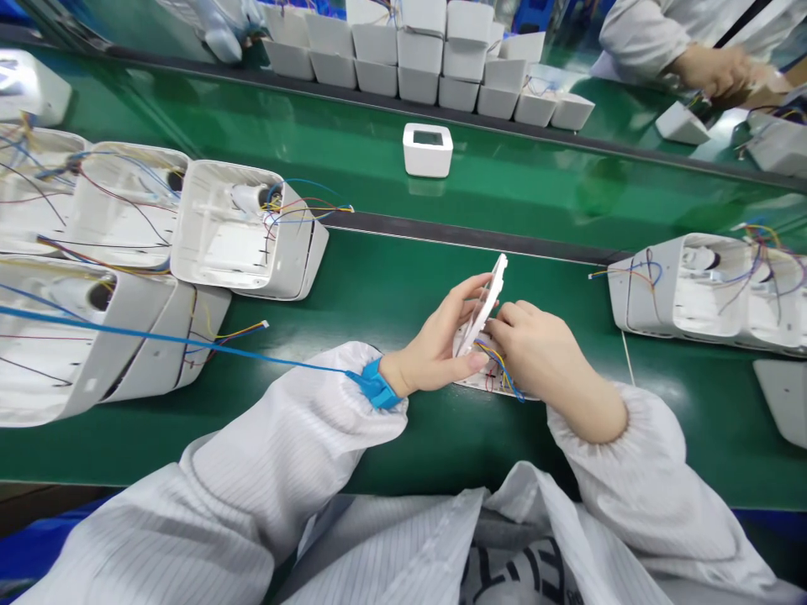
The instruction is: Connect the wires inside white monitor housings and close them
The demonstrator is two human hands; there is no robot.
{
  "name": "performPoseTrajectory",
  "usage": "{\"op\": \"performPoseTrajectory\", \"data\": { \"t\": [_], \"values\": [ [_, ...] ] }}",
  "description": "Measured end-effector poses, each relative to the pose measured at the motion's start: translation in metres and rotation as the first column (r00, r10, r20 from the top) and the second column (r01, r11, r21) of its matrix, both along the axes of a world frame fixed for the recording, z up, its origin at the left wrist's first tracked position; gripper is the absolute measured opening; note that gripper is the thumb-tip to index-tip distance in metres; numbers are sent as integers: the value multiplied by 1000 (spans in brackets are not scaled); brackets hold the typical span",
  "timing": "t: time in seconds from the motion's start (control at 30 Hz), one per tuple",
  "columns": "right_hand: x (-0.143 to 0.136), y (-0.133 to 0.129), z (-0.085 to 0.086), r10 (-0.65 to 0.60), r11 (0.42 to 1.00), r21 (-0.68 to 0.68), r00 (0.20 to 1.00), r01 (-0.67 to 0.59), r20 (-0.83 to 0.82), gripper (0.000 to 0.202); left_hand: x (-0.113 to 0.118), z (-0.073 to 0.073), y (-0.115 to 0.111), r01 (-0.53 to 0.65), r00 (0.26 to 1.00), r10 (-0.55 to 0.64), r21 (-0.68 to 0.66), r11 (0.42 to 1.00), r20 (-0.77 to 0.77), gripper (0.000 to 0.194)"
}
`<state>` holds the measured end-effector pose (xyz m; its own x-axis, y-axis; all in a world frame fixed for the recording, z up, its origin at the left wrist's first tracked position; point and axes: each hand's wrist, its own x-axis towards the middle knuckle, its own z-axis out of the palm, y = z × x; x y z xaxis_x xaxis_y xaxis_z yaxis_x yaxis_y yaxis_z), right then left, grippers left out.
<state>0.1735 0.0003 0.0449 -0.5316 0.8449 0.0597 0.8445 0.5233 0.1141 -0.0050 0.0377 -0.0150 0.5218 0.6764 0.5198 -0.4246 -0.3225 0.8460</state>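
Note:
My left hand (441,336) grips a thin white plastic panel (488,302), which stands tilted on edge above a white housing (485,380) on the green bench. Close beside it, my right hand (535,344) is closed, with its fingertips bent down behind the panel; what they pinch is hidden. Blue, yellow and red wires (501,361) run between the two hands over the housing. A blue wrist strap (378,385) with a long cord circles my left wrist.
White housings with loose wires (245,227) stand grouped on the left, and more (699,286) on the right. A small white box with a dark window (427,151) sits on the belt ahead. Beyond it are stacked white housings (419,50) and another person's hand (712,71).

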Motion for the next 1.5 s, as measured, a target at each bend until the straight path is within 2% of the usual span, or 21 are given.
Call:
{"op": "performPoseTrajectory", "data": {
  "t": [0.2, 0.37, 0.43, 0.6, 0.73, 1.2, 1.5],
  "values": [
    [3, 8, -12, -18, 985, 168, 986, 46, -163, 8, -1, -1, 0, 27, 999, -27, -28, 999, 33, 82],
    [8, 12, -19, -28, 981, 167, 920, 101, -390, 23, -1, -1, 0, 39, 998, -38, -23, 999, 50, 85],
    [9, 13, -19, -35, 984, 140, 901, 106, -432, 27, -2, -2, 0, 38, 998, -37, -18, 999, 47, 87],
    [11, 13, -18, 5, 992, 115, 913, 45, -408, 25, -3, -4, 0, 1, 1000, -1, -38, 999, 17, 88],
    [12, 13, -19, -2, 994, 100, 909, 48, -416, 26, -3, -3, -1, -13, 1000, 14, -53, 999, 24, 86],
    [9, 12, -15, 10, 997, 77, 889, 29, -458, 20, -2, -6, 1, 1, 1000, 0, -67, 998, 17, 87],
    [9, 13, -13, 50, 996, 86, 908, -15, -417, 27, -3, -5, 0, 24, 1000, -25, -100, 995, -8, 81]
  ]
}}
